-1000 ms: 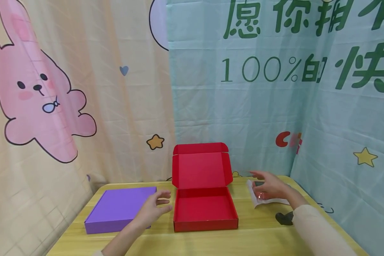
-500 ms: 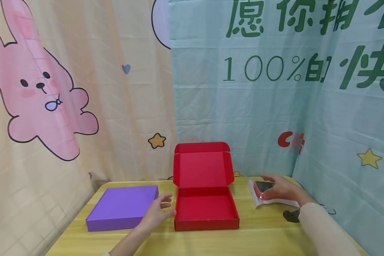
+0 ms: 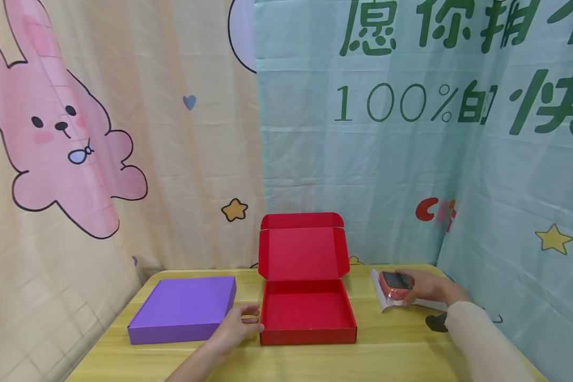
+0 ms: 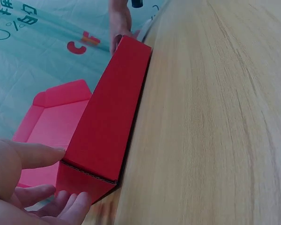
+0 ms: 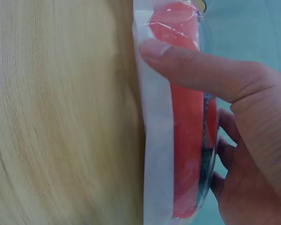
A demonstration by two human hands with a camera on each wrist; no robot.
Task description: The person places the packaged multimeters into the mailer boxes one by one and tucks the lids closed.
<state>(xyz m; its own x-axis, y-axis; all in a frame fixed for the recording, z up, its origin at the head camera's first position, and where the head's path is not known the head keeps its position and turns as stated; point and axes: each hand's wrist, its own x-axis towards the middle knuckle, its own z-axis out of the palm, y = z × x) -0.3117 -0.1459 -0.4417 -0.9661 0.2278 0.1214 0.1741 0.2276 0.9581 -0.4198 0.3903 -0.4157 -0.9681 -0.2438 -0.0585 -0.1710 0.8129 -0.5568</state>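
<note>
Red cardboard forms the shallow rectangular box [image 3: 307,337] on the pale yellow wood-grain table [image 3: 286,366], its flapped lid [image 3: 303,252] raised at the back. By the box's near left corner is the person's left hand [image 3: 239,324], only loosely bent — its thumb tip at the top of the corner, its other fingers spaced well away from the thumb, along the left side wall.

Near the table's far right corner, the right hand [image 3: 425,286] holds a clear plastic package with a white backing [image 3: 392,290], around a rounded red object with a dark face [image 5: 187,140]. Its thumb lies across the near side, its fingers curved at the other — whether the package touches the wood cannot be told. The cream sleeve [image 3: 477,339] partly hides a small dark object [image 3: 434,322]. A flat purple box [image 3: 186,302] lies closed, left of the red one.
</note>
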